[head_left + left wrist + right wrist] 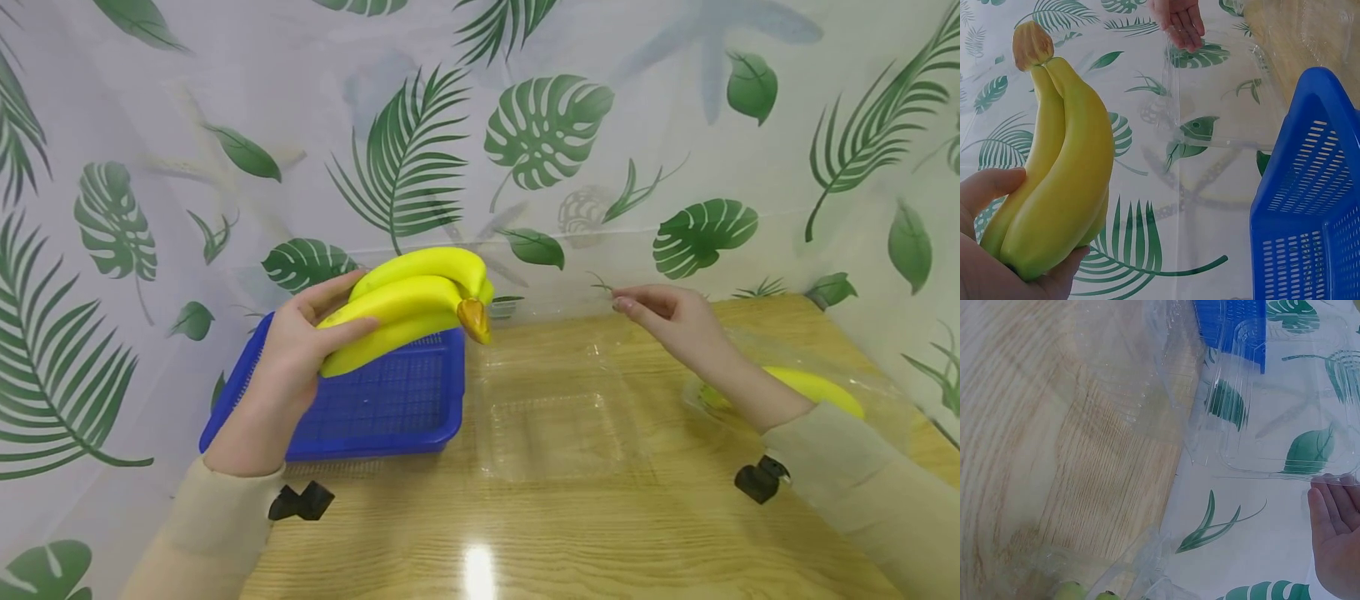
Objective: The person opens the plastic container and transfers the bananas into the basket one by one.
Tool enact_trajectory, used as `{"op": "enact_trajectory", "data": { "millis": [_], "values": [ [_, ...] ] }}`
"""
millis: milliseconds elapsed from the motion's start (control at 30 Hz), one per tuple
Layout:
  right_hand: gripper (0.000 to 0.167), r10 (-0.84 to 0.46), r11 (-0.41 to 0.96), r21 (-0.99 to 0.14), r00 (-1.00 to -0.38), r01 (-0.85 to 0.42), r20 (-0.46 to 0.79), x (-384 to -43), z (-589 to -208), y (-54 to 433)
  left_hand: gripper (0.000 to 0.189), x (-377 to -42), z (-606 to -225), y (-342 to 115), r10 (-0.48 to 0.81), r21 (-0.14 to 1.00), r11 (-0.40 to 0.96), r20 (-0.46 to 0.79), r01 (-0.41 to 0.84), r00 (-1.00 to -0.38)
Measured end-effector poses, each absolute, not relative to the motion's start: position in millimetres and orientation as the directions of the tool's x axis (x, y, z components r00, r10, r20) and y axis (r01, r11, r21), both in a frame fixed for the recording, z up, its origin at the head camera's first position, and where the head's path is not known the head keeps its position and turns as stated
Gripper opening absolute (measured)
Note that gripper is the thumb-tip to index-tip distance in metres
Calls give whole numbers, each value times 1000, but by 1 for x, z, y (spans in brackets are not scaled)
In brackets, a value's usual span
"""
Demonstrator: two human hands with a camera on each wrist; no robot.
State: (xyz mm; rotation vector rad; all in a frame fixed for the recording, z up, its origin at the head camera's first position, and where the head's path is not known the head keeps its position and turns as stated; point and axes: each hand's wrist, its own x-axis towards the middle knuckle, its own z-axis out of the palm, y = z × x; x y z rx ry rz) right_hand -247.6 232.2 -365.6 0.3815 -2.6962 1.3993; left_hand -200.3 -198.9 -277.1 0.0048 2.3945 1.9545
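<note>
In the head view, my left hand (288, 354) grips the lower part of a yellow bunch of bananas (408, 304), its brown stem end pointing right. The left wrist view shows my thumb on one side of the bananas (1066, 162) and fingers beneath. They hang above a blue basket (375, 400). My right hand (678, 325) is at the edge of a clear plastic container's raised lid (1279, 406). Its fingers look nearly straight in the right wrist view and touch that edge. The container's clear base (555, 437) lies on the table beside the basket.
At the right of the wooden table (420, 533), a yellow fruit (817, 387) shows inside clear plastic packaging, partly behind my right forearm. A white sheet printed with green leaves (551, 133) rises behind and along both sides of the table.
</note>
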Motion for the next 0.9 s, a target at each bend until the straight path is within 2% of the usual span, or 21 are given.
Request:
{"op": "enact_trajectory", "data": {
  "millis": [500, 900],
  "values": [
    [42, -178, 558, -784, -962, -272, 208, -248, -366, 234, 75, -211, -293, -231, -48, 971, 221, -88, -96, -995],
    [43, -188, 549, -786, -958, -284, 214, -247, -368, 235, 76, -222, -320, -249, -127, 925, 307, -192, -223, -973]
  ]
}}
